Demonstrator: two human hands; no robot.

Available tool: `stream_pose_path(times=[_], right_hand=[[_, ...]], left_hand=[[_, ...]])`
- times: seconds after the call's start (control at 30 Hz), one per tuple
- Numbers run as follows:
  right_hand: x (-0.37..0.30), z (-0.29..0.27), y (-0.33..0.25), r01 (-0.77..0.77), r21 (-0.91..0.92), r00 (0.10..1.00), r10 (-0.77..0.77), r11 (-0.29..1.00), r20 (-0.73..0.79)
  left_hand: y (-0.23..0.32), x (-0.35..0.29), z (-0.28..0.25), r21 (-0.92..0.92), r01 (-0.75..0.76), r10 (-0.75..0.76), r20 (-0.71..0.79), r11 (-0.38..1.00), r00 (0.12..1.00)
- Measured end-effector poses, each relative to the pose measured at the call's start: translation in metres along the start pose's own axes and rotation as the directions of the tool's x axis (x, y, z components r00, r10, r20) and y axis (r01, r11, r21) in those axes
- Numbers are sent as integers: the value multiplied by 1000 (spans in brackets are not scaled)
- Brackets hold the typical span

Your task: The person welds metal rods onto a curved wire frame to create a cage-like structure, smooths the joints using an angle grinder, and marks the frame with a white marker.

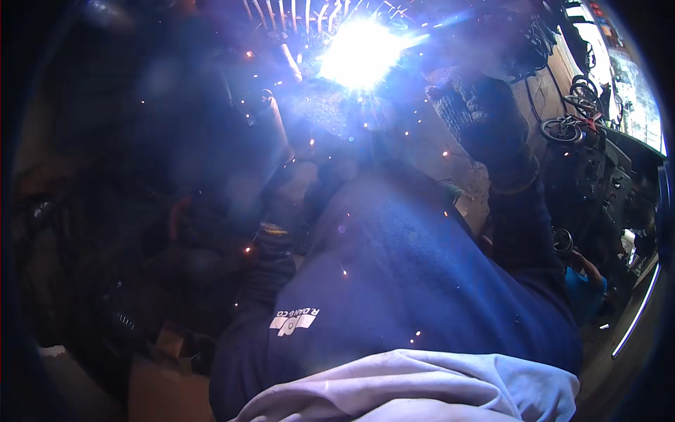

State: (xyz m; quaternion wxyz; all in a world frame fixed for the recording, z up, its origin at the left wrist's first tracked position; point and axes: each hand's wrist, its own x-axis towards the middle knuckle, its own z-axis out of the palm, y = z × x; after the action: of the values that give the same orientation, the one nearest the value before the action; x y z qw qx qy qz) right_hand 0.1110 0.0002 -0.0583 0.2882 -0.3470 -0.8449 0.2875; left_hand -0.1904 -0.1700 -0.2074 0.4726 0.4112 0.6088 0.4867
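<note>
A blinding white-blue welding arc [362,56] flares at the top middle and throws sparks. My right hand [481,116], in a thick knitted glove, is closed just right of the arc; what it grips is lost in glare and shadow. Lower left of the arc, my left hand [290,184] is mostly dark, its fingers not discernible. A pale tube-like piece [277,126] rises beside it; whether the hand holds it, I cannot tell. Several metal rods [295,15] stand in a row behind the arc.
A bicycle [562,130] stands at the far right, above dark machinery [605,176]. Lower down on that side is a person in blue [589,285], near a long bright bar [636,313]. A brown cardboard-like sheet [162,394] lies lower left; deep shadow covers the left side.
</note>
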Motion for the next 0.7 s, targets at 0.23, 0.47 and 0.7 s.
stream_pose_path(times=[0.23, 0.47, 0.7], right_hand=[[-11, 3, 23, 167, -607, 981, -193, 777, 23], [26, -7, -36, -37, -690, 972, 187, 723, 143], [18, -15, -18, 46, -428, 991, 14, 903, 136]], left_hand=[[-7, 1, 1, 125, -76, 76, 11, 989, 997], [-13, 6, 3, 264, -183, 170, 72, 947, 983], [-7, 11, 5, 519, -224, 219, 72, 825, 973]])
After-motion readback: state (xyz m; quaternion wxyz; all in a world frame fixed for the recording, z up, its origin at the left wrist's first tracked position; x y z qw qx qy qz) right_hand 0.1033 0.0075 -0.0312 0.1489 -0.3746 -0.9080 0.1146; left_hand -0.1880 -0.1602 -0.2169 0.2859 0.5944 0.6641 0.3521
